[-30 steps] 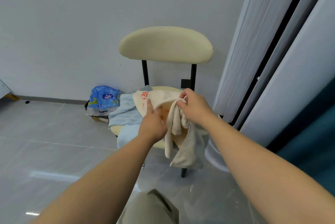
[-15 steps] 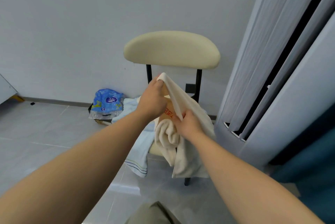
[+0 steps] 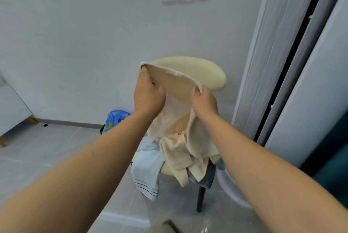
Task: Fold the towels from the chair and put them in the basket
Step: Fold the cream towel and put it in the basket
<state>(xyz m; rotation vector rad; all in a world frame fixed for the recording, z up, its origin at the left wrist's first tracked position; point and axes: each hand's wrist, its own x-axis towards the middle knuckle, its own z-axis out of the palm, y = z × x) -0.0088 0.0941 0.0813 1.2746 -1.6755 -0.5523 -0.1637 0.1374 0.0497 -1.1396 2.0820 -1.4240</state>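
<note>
A cream towel (image 3: 175, 85) is held up in front of the backrest of a chair (image 3: 211, 76). One top corner is pinched by the left hand (image 3: 148, 97), with the fingers curled round the cloth, at the backrest's left end. The other end of that edge is gripped by the right hand (image 3: 204, 100), lower down and nearer the backrest's middle. The top edge is thus stretched taut between the two hands and slopes down toward the right. From that edge the towel's length hangs straight down toward the seat, where its lower end lies bunched and is not yet lifted clear. A light blue towel (image 3: 146, 168) is draped over the seat's left front edge, and a dark grey cloth (image 3: 210, 174) is partly covered at the seat's right front. No basket is seen anywhere round the chair. The towel is judged to be in the spreading step, before any fold. To free its hanging length, a lift straight up from the seat would be needed, with both hands about equally near.
</note>
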